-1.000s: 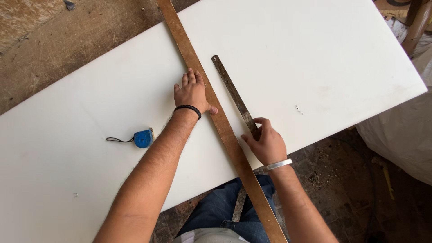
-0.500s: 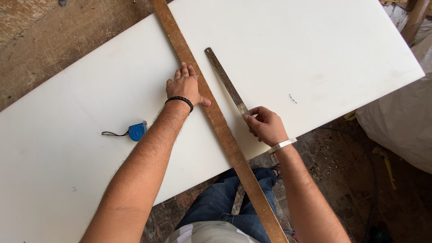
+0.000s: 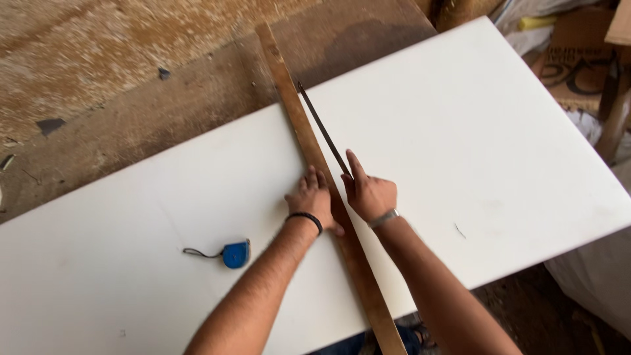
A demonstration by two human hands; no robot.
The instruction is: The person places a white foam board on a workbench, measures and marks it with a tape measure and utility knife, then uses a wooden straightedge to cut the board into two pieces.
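A long brown wooden strip lies slantwise across a large white board. My left hand presses down on the strip, fingers on top and thumb over its right edge. My right hand grips the near end of a thin dark metal ruler, with the index finger stretched along it. The ruler lies tight against the strip's right edge and reaches past the board's far edge. A blue tape measure with a short dark strap rests on the board to the left of my left forearm.
The board sits on a dusty brown wooden surface. A cardboard box and a wooden post stand at the upper right. A white sack lies below the board's right corner.
My right hand has slid the metal ruler up and left until it lies against the wooden strip. My left hand stays pressed on the strip. The view has shifted toward the board's far edge.
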